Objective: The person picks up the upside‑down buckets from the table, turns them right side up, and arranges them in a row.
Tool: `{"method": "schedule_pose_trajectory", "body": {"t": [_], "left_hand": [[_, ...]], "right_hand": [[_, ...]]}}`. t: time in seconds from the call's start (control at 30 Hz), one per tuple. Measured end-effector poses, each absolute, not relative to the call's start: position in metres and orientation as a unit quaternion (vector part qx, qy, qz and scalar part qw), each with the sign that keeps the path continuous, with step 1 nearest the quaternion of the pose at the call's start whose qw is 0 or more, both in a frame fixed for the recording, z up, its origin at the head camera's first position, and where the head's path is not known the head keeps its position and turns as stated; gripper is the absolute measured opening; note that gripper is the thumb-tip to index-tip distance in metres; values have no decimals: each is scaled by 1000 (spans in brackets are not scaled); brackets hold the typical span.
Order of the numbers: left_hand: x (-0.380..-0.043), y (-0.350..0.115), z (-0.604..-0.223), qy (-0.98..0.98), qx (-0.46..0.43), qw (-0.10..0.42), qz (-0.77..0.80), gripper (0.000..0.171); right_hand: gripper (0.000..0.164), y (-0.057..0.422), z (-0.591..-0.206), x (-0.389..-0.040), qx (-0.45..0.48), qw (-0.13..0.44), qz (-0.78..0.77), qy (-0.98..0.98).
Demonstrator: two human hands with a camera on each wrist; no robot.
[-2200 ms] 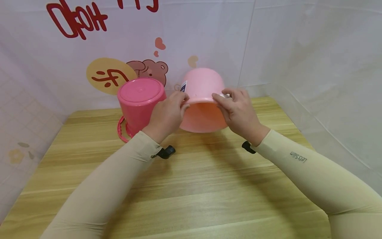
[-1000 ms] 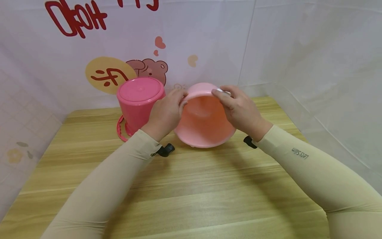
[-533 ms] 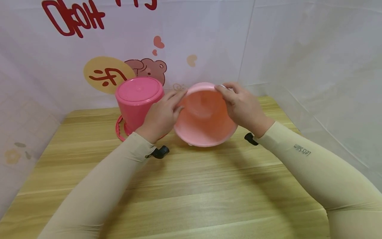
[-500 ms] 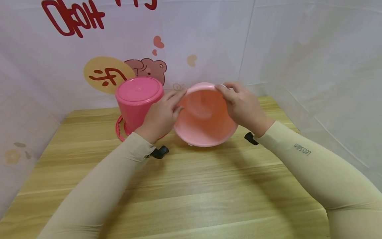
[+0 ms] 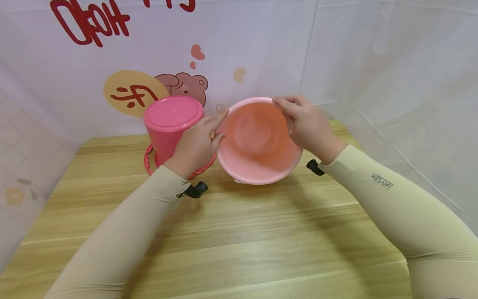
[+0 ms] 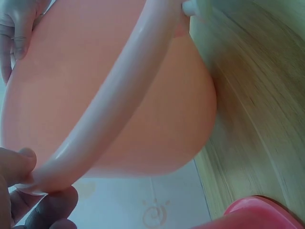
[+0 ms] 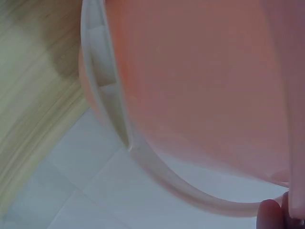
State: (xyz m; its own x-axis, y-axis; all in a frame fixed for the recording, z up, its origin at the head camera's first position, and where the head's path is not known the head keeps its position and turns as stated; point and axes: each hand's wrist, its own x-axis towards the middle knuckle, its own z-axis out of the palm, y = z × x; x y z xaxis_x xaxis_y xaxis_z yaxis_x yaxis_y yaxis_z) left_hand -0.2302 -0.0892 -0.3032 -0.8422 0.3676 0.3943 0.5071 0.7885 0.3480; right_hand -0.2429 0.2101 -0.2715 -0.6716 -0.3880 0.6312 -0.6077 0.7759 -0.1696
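A light pink bucket point(image 5: 259, 137) leans tilted over the table, its opening turned toward me. At the upper left of its rim, my left hand point(image 5: 198, 143) pinches the edge; the left wrist view shows the thumb point(image 6: 19, 164) inside and fingers outside. Higher on the right, my right hand point(image 5: 308, 124) grips the rim, with fingertips point(image 7: 270, 214) showing near its handle point(image 7: 176, 188) in the right wrist view. That handle carries a white grip point(image 7: 102, 71). Left of it, a darker pink bucket point(image 5: 168, 133) stands upside down, partly hidden by my left hand.
The darker bucket's handle point(image 5: 148, 162) lies around its base on the wooden table point(image 5: 239, 241). Behind stands a printed white wall covering point(image 5: 269, 45), and a pale curtain point(image 5: 410, 83) hangs along the right side.
The light pink bucket has turned from nearly upside down until its opening faces me. My hands have moved apart along its rim, right hand up and rightward, left hand leftward. The darker bucket stays put.
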Motion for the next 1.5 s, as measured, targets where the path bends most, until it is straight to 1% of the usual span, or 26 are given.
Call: {"method": "schedule_pose_trajectory", "body": {"t": [0.13,0.33,0.47,0.8,1.1,1.3,1.5], "left_hand": [[-230,-87,-302,-934,-230,144,-232,69],[-231,-85,-302,-933,-229,147,-234,66],[-233,-84,-302,-933,-226,147,-239,65],[-238,-86,-300,-927,-213,149,-271,66],[-237,-85,-299,-931,-202,139,-269,67],[-235,-86,-299,-932,-196,142,-271,67],[-235,-86,-298,-932,-194,142,-272,68]], "right_hand": [[40,212,-273,-244,278,293,197,-894],[40,221,-281,-247,306,322,196,-874],[44,227,-288,-246,319,328,195,-868],[52,237,-301,-236,274,279,187,-901],[52,237,-300,-239,261,268,194,-907],[51,235,-296,-240,256,265,193,-909],[51,234,-291,-241,233,238,208,-920]]}}
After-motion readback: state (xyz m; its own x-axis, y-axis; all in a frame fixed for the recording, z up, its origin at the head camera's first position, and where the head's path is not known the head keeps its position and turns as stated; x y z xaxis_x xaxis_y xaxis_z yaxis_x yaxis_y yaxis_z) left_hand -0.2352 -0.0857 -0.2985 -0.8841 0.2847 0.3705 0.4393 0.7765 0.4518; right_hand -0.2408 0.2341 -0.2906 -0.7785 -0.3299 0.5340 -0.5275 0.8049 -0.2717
